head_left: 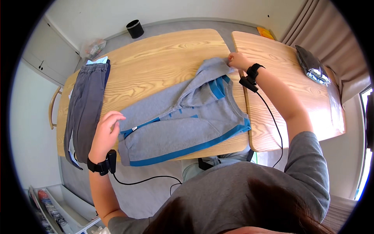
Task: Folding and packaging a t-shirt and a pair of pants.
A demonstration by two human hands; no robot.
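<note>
A grey sweater with blue trim [183,121] lies spread on the wooden table [156,58]. My left hand [106,130] rests flat on its collar end at the left, pressing the fabric down. My right hand [238,60] pinches the far edge of a sleeve or hem near the gap between the two tabletops and holds it folded over the body. Both wrists carry black bands with cables.
Folded dark grey trousers [83,107] lie along the table's left end. A second wooden tabletop [288,97] adjoins on the right, with a dark shiny bag [311,64] at its far corner. A black cylinder [134,28] stands on the floor beyond.
</note>
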